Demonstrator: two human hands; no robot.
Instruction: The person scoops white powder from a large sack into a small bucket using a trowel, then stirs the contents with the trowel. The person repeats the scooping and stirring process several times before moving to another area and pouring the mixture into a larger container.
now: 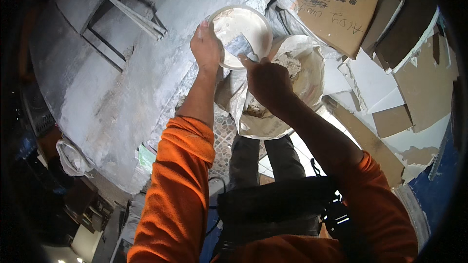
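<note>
A round white bowl (228,27), its inside smeared with pale plaster-like residue, is tilted towards me. My left hand (206,47) grips its left rim, thumb up along the edge. In my right hand (268,80) is a putty knife whose broad metal blade (239,46) lies against the inside of the bowl; most of its handle is hidden by my fingers. Just below both hands stands an open whitish woven sack (309,65) with its mouth spread wide. Clumps of pale, dirty debris (290,64) lie inside it.
A cardboard box (336,7) bearing handwriting sits at upper right. Broken board pieces (380,80) lean and pile along the right. A rough grey plastered surface (120,91) fills the left, with thin white pipes (128,11) on it. Pebble-patterned tile (223,142) shows beside my legs.
</note>
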